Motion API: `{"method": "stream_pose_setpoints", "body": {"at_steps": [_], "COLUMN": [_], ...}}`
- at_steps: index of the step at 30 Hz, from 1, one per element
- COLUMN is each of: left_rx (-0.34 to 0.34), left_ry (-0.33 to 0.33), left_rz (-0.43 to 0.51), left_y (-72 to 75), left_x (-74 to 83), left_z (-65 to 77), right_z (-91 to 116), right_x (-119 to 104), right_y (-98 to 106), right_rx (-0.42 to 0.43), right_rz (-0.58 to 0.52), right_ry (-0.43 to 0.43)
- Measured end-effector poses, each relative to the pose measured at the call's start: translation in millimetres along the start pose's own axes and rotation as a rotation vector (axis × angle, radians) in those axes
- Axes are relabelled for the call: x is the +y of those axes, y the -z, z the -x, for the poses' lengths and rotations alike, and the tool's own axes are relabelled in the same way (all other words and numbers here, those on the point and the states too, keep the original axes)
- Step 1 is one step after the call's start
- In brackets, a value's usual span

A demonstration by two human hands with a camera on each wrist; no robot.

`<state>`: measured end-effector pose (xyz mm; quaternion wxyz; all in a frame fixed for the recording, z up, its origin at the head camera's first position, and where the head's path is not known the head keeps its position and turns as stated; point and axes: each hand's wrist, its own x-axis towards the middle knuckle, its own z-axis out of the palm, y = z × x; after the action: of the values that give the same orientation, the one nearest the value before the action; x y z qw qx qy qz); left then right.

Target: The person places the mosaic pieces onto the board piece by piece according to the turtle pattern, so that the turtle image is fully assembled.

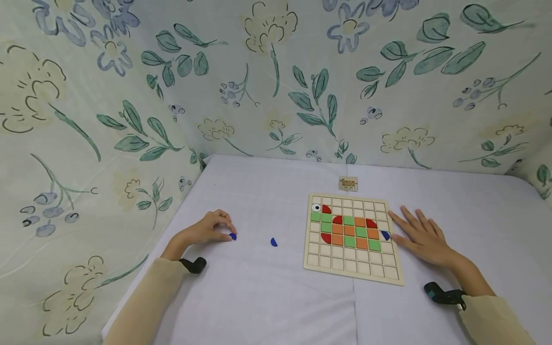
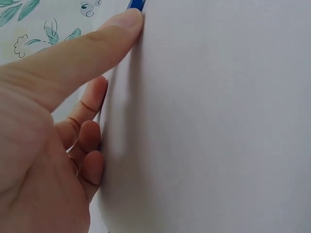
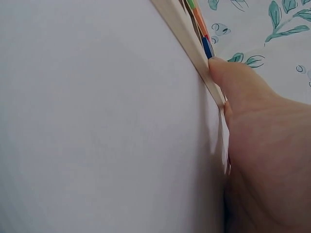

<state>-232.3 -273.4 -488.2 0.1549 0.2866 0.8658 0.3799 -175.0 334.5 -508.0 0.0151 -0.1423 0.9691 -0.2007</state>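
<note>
My left hand (image 1: 214,227) is low over the white cloth, thumb and forefinger pinching a small blue curved-edge tile (image 1: 233,236). The left wrist view shows the tip of this blue tile (image 2: 136,5) just past my thumb. A second blue tile (image 1: 273,242) lies on the cloth between that hand and a wooden grid board (image 1: 334,266). My right hand (image 1: 424,239) lies with fingers spread at the board's right edge, the thumb touching the rim beside a third blue tile (image 1: 385,235). Green, orange and red tiles (image 1: 349,230) fill the board's middle cells.
A round eye tile (image 1: 316,207) sits in the board's upper left. Behind the board lies a small patterned card (image 1: 348,183). Floral cloth (image 1: 276,105) hangs along the table's back and left side.
</note>
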Motion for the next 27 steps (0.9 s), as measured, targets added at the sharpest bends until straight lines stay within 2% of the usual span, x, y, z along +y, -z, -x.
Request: {"method": "stream_pose_setpoints", "body": {"at_steps": [3,12,18,25,27], "left_rx": [0.019,0.106,0.184,0.242,0.255], "left_ry": [0.003,0.084,0.111,0.158,0.151], "left_rz": [0.003,-0.059,-0.023,-0.008,-0.001], "left_y": [-3.1,-10.7,-23.4,-49.0,-57.3], "left_x": [3.0,14.1,24.2,55.6,65.7], "left_z": [0.8,0.8,-3.9,-20.6,-26.6], "right_z": [-0.2,-1.7,-1.3,-0.8,-0.7], "right_x": [1.1,4.4,5.5,4.8,4.6], "right_y": [-1.5,-3.4,-3.4,-2.4,-2.1], "right_rx": [-0.005,-0.006,0.002,0.002,-0.001], "right_rz": [0.002,0.008,0.009,0.003,0.0], "right_ry": [-0.005,-0.003,0.01,0.011,0.01]}}
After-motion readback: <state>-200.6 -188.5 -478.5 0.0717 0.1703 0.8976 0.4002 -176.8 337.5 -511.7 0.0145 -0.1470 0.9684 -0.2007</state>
